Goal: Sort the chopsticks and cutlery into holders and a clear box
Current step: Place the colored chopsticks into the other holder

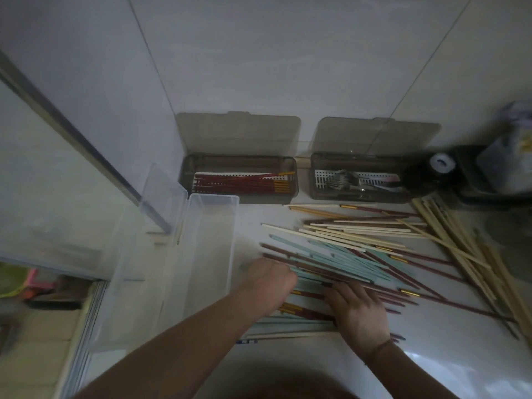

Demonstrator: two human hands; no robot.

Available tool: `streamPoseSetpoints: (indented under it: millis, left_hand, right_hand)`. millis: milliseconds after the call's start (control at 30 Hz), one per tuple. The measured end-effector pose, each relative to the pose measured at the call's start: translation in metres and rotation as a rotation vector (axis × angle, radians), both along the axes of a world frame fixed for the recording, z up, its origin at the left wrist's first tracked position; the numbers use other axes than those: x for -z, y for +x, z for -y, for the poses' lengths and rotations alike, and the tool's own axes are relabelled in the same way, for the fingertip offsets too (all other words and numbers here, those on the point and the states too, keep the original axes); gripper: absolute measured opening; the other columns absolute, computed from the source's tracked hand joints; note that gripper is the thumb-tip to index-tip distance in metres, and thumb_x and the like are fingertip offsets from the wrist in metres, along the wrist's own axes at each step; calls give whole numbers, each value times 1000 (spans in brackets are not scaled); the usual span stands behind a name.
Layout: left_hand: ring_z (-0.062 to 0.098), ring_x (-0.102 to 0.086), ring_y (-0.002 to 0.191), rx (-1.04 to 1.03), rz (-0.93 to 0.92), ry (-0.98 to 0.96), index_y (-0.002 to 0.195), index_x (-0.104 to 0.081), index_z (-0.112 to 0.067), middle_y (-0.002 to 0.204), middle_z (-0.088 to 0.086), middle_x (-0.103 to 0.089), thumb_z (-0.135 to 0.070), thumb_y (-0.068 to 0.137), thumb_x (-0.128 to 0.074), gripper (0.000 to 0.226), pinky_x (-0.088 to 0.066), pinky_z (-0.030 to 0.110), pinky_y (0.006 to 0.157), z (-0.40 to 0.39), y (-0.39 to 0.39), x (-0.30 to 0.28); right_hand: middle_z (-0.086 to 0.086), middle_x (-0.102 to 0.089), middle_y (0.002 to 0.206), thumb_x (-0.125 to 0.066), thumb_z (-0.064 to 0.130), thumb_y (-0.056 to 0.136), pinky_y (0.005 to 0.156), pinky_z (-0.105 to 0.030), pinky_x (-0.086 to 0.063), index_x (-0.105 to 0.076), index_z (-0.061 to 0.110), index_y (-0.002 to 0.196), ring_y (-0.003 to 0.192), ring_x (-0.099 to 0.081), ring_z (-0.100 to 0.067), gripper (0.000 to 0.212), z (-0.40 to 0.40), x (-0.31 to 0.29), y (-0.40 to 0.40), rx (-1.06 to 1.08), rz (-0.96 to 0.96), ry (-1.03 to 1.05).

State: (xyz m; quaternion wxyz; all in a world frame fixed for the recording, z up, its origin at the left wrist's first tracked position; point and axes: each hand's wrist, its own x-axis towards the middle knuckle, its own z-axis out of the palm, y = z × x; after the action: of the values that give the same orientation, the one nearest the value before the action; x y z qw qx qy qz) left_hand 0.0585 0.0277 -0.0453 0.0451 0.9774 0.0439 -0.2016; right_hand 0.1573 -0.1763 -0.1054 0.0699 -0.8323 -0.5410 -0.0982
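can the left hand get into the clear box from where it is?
Probably yes. The left hand sits on the chopstick pile right beside the clear box, whose top is open and looks empty, with nothing between them.

1. This looks like a home kitchen: large glossy white wall tiles (288, 67) with thin grout lines rise straight from a white table (374, 370) set into a corner.
2. Two smoky-grey translucent plastic holders with hinged lids stand open against the wall; the left holder (239, 180) contains dark red chopsticks with gold bands, and the right holder (365, 180) contains metal forks and spoons.
3. A loose heap of mixed chopsticks (374, 249), cream, pale teal, dark red and bamboo, lies spread on the table, the sort of everyday tableware a household keeps.
4. A clear rectangular plastic box (210, 254) sits beside the heap.
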Motion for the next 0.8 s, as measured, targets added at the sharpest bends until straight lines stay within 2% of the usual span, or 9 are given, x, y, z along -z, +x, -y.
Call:
streamPoseSetpoints:
  millis: [33,133,200,300,400,433,533,667,800]
  left_hand:
    - [24,-68,71,0,-16,-19,76,-72,-13,77,5,-71,-7,71,-76,9,-37,27,58,1,1,0]
    - [20,-63,53,3,35,-13,61,-69,-16,60,0,-65,-7,56,-83,18,-30,22,50,1,1,-7]
    - [19,-65,58,35,19,-11,70,-70,-19,66,-2,-67,-10,68,-77,12,-31,23,52,2,-2,10]
    - [16,-61,49,90,82,-52,67,-67,-22,58,-3,-64,-17,54,-86,24,-33,19,46,2,-5,13]
    - [29,-68,77,73,147,-112,93,-66,-14,86,9,-71,-20,89,-63,8,-50,29,63,7,-6,18]
    - [32,-67,84,47,152,-114,98,-65,-12,93,12,-70,-23,96,-54,15,-53,34,69,9,-6,19]
    - [35,-66,88,31,158,-110,101,-66,-10,97,15,-70,-26,98,-51,23,-53,40,72,11,-7,18]
    - [30,-68,81,56,225,-104,94,-69,-14,90,8,-71,-26,94,-59,15,-50,34,63,8,-8,18]
    - [26,-66,83,-192,378,-298,104,-67,-18,93,5,-70,-33,101,-47,26,-47,32,69,-4,-8,9]
  right_hand:
    - [-1,-66,86,-48,22,83,61,-34,-47,-71,21,90,75,-62,-28,24,-1,-1,0,-16,5,-13]
    - [0,-66,83,-44,27,83,63,-35,-49,-71,21,86,75,-62,-27,28,-9,-6,0,-32,-1,-65]
    - [3,-64,80,-43,32,83,60,-33,-48,-70,24,81,73,-61,-24,28,-15,-8,-1,24,-53,-68]
    - [4,-62,79,-44,36,84,60,-32,-47,-70,26,77,73,-60,-23,29,-19,-8,-3,93,-114,-54]
    - [2,-60,79,-46,35,84,61,-33,-46,-69,23,77,75,-59,-25,26,-18,-7,-9,114,-119,-10]
    - [2,-60,80,-47,34,84,61,-33,-46,-68,22,77,76,-58,-26,25,-18,-6,-11,119,-119,-1]
    - [0,-59,82,-45,32,84,63,-36,-45,-68,20,80,78,-57,-28,26,-20,-3,-14,135,-99,-28]
    - [0,-60,88,-40,35,86,71,-38,-36,-68,21,85,85,-53,-28,31,-25,-11,-12,151,-45,-43]
    - [-9,-60,104,-53,36,85,84,-46,-37,-61,17,95,100,-51,-33,22,-34,-39,-9,200,-33,244]
